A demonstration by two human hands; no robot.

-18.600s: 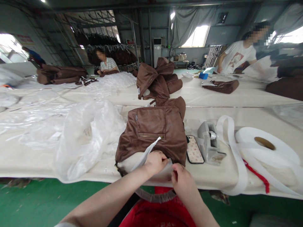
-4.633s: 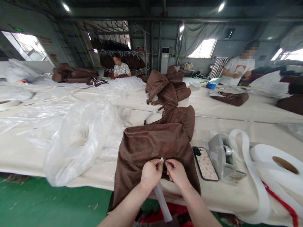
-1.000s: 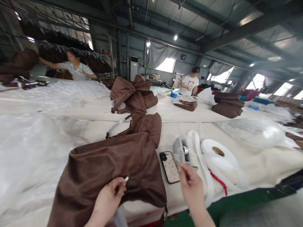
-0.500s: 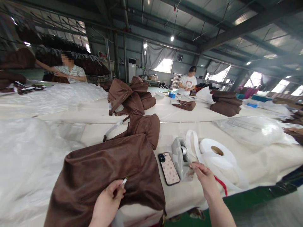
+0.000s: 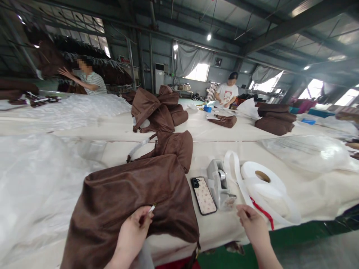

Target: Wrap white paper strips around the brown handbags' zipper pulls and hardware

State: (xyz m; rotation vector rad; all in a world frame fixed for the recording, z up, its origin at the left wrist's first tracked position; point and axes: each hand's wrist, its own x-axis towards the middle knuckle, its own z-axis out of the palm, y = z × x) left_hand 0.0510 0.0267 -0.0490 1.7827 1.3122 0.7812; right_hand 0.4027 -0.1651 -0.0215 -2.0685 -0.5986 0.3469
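Observation:
A large brown leather bag (image 5: 134, 183) lies on the table in front of me. On its face, my left hand (image 5: 136, 229) pinches a zipper pull (image 5: 152, 208) wrapped in something white. To the right, my right hand (image 5: 252, 224) is held just off the front end of a grey tape dispenser (image 5: 220, 183). Its thumb and fingertips are pressed together; whatever may be between them is too small or clear to make out. Between bag and dispenser lies a phone (image 5: 204, 196) in a patterned case.
A roll of white strip (image 5: 251, 173) and a red strip (image 5: 262, 213) lie right of the dispenser. More brown bags (image 5: 157, 110) are piled behind. Clear plastic sheeting (image 5: 36, 194) covers the left side. Two people (image 5: 227, 93) work across the table.
My right hand has come away from the dispenser's front end, toward the right and down. My left hand keeps its pinch on the zipper pull. The view has shifted slightly.

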